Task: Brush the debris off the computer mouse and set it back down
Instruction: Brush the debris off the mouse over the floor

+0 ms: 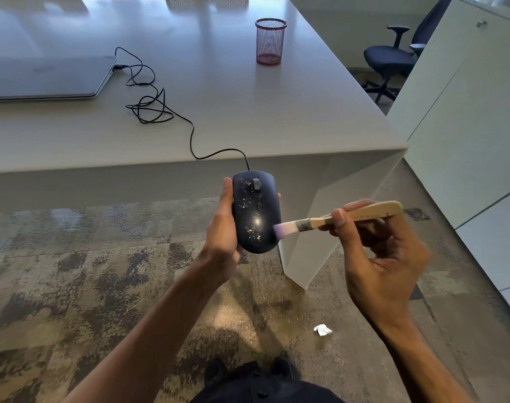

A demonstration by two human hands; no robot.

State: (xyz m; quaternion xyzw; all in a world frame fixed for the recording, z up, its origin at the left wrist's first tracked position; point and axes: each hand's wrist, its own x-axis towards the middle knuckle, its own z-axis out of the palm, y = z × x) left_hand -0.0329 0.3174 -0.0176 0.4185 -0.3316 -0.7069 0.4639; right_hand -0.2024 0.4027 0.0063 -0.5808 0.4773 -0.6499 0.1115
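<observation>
A black wired computer mouse (255, 212), speckled with pale debris on its top, is held in the air in front of the desk's edge. My left hand (221, 237) grips it from the left side and below. My right hand (375, 254) holds a small wooden-handled brush (355, 215); its pale bristles touch the mouse's lower right side. The mouse's black cable (149, 107) runs up over the desk edge, coils on the grey desk (248, 117) and reaches a closed laptop (44, 78).
A red mesh pen cup (270, 42) stands at the desk's back right. A white cabinet (466, 112) and a black office chair (393, 59) are to the right. A crumpled white scrap (323, 330) lies on the patterned carpet below.
</observation>
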